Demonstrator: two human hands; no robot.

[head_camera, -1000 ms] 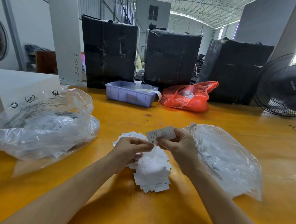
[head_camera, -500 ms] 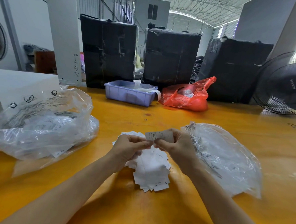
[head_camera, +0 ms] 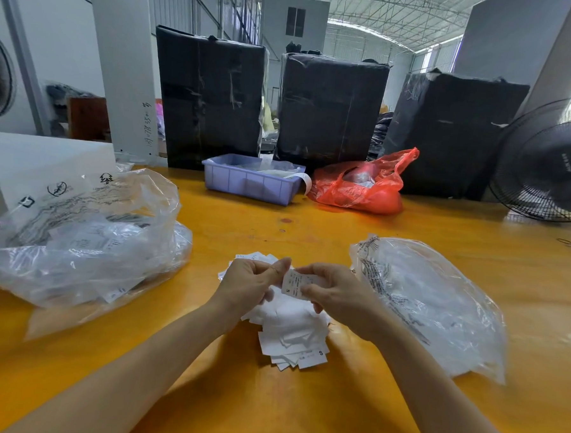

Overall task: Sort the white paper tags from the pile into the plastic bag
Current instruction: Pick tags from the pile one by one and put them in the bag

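Observation:
A pile of white paper tags point(head_camera: 293, 332) lies on the yellow table point(head_camera: 267, 407) right in front of me. Above the pile my left hand point(head_camera: 249, 287) and my right hand point(head_camera: 334, 295) both pinch one white tag point(head_camera: 294, 284) printed with an "S", tilted so its print faces me. A clear plastic bag point(head_camera: 438, 307) lies just right of my right hand. A larger clear plastic bag point(head_camera: 78, 238) holding tags sits at the left.
A purple plastic bin point(head_camera: 251, 181) and a red plastic bag point(head_camera: 361, 187) stand at the table's far side, before black wrapped boxes point(head_camera: 214, 96). A black fan point(head_camera: 551, 164) stands at the far right. A white box point(head_camera: 32, 160) sits behind the left bag.
The tag held between both hands has dropped lower and turned from lying level to tilted toward me. Both hands stayed above the pile.

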